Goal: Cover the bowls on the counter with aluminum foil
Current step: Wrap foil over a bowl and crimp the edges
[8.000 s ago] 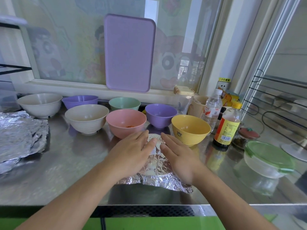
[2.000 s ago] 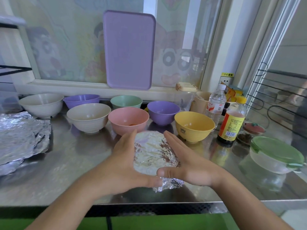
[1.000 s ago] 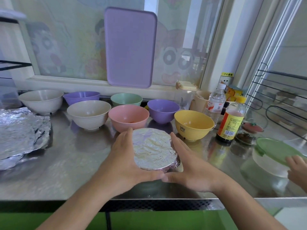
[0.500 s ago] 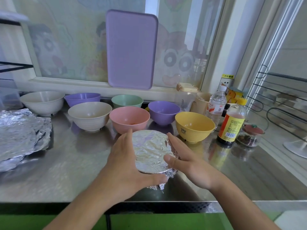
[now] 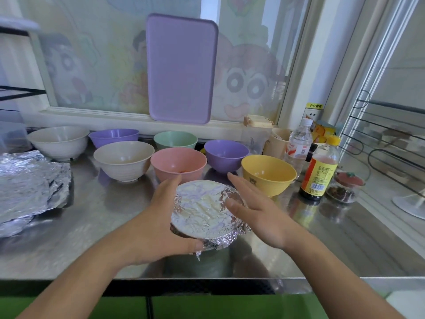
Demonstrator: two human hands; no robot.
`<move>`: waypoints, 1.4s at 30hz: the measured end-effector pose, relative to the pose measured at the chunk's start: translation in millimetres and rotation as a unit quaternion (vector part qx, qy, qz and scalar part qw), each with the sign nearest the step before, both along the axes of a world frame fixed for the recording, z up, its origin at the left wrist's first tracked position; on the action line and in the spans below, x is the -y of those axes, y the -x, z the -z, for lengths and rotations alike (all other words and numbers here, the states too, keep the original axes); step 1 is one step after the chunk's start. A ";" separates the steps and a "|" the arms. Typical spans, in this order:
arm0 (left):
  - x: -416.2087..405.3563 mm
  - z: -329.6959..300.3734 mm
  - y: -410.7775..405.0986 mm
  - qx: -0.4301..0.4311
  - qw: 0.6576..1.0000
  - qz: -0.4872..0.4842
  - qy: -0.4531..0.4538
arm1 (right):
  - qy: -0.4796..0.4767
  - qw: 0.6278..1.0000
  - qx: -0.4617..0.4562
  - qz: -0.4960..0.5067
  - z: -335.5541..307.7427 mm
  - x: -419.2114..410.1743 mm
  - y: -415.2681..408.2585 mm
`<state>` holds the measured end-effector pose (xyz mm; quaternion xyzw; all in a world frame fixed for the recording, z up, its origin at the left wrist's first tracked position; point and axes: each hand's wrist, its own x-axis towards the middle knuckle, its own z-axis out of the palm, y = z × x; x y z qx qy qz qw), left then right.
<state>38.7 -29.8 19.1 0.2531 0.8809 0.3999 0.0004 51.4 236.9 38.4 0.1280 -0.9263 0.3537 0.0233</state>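
A reflective stainless-steel counter [image 5: 92,226] runs beneath a window with cartoon film. Near its front edge sits the round bowl wrapped in crinkled aluminum foil [image 5: 202,210]. The left hand [image 5: 158,224] cups its left side, thumb curled under the near rim. The right hand [image 5: 255,210], fingers spread straight, rests against its right side.

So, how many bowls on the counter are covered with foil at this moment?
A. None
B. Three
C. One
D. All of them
C: only the foil-covered bowl between the left hand and right hand is wrapped; the pink bowl, the yellow bowl and the others behind stand open.
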 end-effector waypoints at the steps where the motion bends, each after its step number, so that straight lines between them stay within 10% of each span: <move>1: -1.9 -1.0 -3.0 -0.010 1.000 0.000 0.005 | 0.000 1.000 0.015 -0.010 1.6 4.6 3.2; 32: -19.8 11.4 -6.8 -0.071 0.994 -0.057 -0.053 | -0.078 0.992 -0.098 -0.030 20.0 -3.3 -20.6; 42: -17.7 1.4 -10.8 -0.022 0.998 -0.054 0.002 | -0.004 1.000 -0.008 -0.016 7.5 -3.1 -4.5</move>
